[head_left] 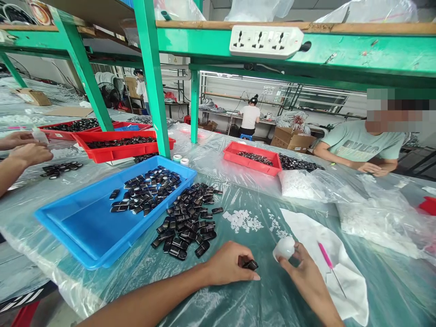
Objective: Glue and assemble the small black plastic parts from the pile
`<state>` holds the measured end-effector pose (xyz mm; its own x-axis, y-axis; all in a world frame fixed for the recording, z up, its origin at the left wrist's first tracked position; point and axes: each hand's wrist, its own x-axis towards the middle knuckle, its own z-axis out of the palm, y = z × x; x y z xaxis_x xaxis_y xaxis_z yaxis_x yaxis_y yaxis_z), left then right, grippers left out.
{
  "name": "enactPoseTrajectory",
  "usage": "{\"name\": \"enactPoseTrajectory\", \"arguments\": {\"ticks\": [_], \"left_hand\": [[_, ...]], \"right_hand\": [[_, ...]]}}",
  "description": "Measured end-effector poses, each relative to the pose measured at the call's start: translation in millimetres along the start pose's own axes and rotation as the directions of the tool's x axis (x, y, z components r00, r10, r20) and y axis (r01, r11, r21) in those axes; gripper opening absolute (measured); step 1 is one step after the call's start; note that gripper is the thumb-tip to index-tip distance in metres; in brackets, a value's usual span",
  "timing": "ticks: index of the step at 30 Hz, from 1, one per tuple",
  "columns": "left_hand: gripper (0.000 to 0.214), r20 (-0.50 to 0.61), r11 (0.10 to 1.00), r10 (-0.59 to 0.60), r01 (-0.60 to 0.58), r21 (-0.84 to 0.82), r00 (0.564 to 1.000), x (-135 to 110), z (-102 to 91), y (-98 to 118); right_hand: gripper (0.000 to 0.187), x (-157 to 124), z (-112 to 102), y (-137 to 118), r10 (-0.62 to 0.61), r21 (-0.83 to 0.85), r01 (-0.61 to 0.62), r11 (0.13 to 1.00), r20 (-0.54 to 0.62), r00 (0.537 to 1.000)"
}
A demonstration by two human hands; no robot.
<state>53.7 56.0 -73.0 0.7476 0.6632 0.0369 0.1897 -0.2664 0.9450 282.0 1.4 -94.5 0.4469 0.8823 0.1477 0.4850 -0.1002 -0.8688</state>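
Observation:
My left hand is closed around a small glossy black plastic piece, with one end showing between thumb and fingers. Between the thumb and fingers of my right hand is a small white translucent bottle, tilted; its far side is hard to make out. A pile of similar black pieces lies on the table beyond my left hand. Small white bits are scattered just past both hands. To the right, a pink-handled pick rests on a white cloth.
A blue tray holding more black pieces stands at the left. Red trays sit farther back, and plastic bags of white bits lie to the right. A green shelf post rises behind the blue tray. Other people sit around the table.

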Motion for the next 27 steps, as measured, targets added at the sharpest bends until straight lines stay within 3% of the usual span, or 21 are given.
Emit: {"name": "enactPoseTrajectory", "arguments": {"ticks": [3, 5, 8, 9, 11, 13, 15, 17, 21, 24, 27], "left_hand": [[0.027, -0.002, 1.000, 0.027, -0.028, -0.014, 1.000, -1.5, 3.0, -1.6], [0.028, 0.004, 0.998, 0.050, -0.050, -0.022, 0.999, -2.0, 4.4, -3.7], [0.031, 0.023, 0.998, 0.051, -0.051, -0.023, 0.998, -2.0, 5.8, -7.2], [0.032, 0.032, 0.999, 0.049, -0.048, -0.013, 0.998, -1.9, 6.1, -8.2], [0.033, 0.053, 0.998, 0.062, -0.063, 0.019, 0.997, -1.8, 6.7, -9.6], [0.035, 0.075, 0.993, 0.102, -0.106, 0.055, 0.992, -1.9, 6.7, -10.4], [0.036, 0.099, 0.987, 0.138, -0.145, 0.073, 0.985, -2.1, 6.2, -10.5], [0.036, 0.133, 0.983, 0.156, -0.167, 0.075, 0.979, -2.3, 5.1, -10.1], [0.036, 0.145, 0.980, 0.156, -0.171, 0.101, 0.977, -2.3, 3.7, -9.5], [0.036, 0.128, 0.980, 0.139, -0.155, 0.125, 0.982, -2.1, 4.0, -10.1], [0.037, 0.135, 0.981, 0.119, -0.138, 0.140, 0.984, -2.3, 4.6, -10.7]], "right_hand": [[0.046, 2.9, -9.2, -0.4, -0.014, -0.140, 0.017, 0.990, 0.028, 1.000], [0.051, -1.4, -15.3, -11.4, -0.084, -0.236, 0.069, 0.969, -0.058, 0.995], [0.048, -14.4, -18.2, -37.2, -0.171, -0.248, 0.118, 0.962, -0.205, 0.964], [0.045, -18.3, -16.2, -45.9, -0.180, -0.240, 0.136, 0.961, -0.171, 0.969], [0.039, -21.6, -6.9, -60.6, -0.202, -0.251, 0.202, 0.947, 0.027, 0.979], [0.035, -16.6, 9.5, -70.3, -0.255, -0.315, 0.328, 0.891, 0.251, 0.934], [0.035, -3.1, 31.1, -75.0, -0.305, -0.392, 0.443, 0.806, 0.366, 0.879], [0.038, 16.6, 54.0, -75.8, -0.317, -0.434, 0.475, 0.766, 0.389, 0.865], [0.040, 58.2, 89.2, -69.3, -0.309, -0.500, 0.456, 0.736, 0.351, 0.884], [0.035, 73.9, 99.2, -61.2, -0.317, -0.505, 0.483, 0.715, 0.382, 0.868], [0.030, 69.7, 97.5, -53.9, -0.320, -0.507, 0.503, 0.699, 0.407, 0.855]]}}
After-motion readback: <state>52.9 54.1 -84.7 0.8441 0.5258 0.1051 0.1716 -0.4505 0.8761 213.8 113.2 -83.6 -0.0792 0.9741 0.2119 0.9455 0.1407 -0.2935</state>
